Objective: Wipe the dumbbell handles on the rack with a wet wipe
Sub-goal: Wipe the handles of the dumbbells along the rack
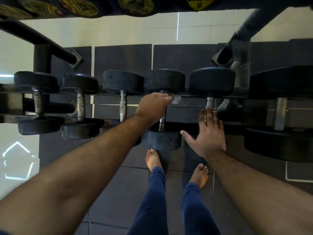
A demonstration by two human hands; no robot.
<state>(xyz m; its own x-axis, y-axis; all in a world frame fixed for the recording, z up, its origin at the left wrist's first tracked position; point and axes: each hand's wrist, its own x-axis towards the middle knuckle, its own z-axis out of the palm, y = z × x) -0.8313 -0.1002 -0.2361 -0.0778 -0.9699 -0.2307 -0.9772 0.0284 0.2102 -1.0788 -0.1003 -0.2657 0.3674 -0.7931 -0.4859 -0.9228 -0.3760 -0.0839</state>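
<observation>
At the dumbbell rack (10, 92), your left hand (153, 106) curls over the far end of a steel handle (163, 118), fingers closed on a pale wet wipe (176, 98) that shows just beyond the knuckles, tight against the far rubber head; your right hand (209, 133) lies flat with fingers straight and thumb spread, holding nothing, its fingertips touching the handle of the neighbouring dumbbell (209, 102) to the right.

The relation to watch: every handle in this row runs away from you, near head to far head, so the wipe sits at the far end of its bar and the unwiped length, by the look of it, lies toward you; a stroke along that axis would draw the hand back toward your body; the left hand is the nearer one, already on the bar.

3 more handles (123, 106) stand to the left of the grip, bare steel and well apart from either hand; a larger dumbbell (280, 112) sits at the far right; whether any has been cleaned cannot be told; your bare feet (153, 159) stand on dark floor mats (122, 56) below.
</observation>
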